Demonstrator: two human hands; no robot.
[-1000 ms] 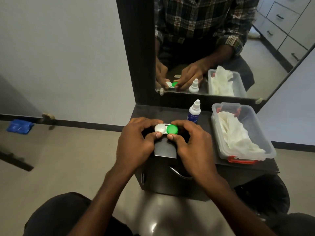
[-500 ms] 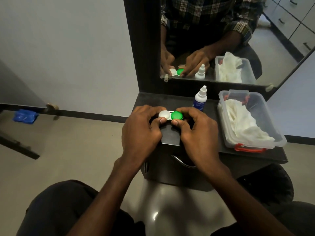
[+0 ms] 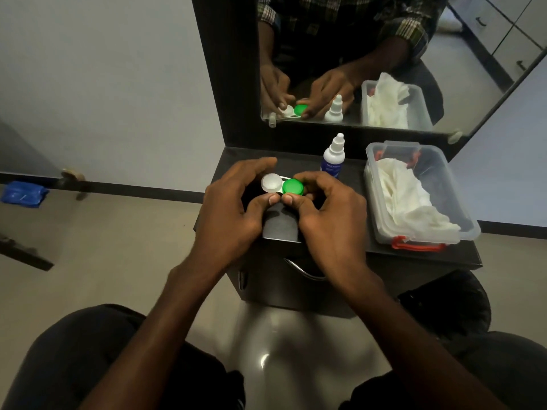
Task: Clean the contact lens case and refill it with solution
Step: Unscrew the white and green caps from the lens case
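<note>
A contact lens case with a white cap [image 3: 271, 183] and a green cap [image 3: 293, 186] sits near the front of a small black table [image 3: 414, 255]. My left hand [image 3: 233, 208] curls round the white-capped side, thumb tip at its near edge. The green-capped side is gripped by my right hand [image 3: 328, 214], its thumb pressed beside the left thumb. Both caps are on the case. Behind my right hand stands a small white solution bottle [image 3: 334, 156] with a blue label, upright and capped.
A clear plastic box [image 3: 461, 214] with white tissues and orange latches stands on the table's right side. A mirror [image 3: 370, 63] rises behind the table and reflects my hands. A drawer handle [image 3: 302, 272] sits below the table's front edge. A blue cloth [image 3: 22, 193] lies on the floor at left.
The view has shifted downward, so the table appears higher in frame. Both hands keep their hold on the case; the white cap looks slightly raised or tilted.
</note>
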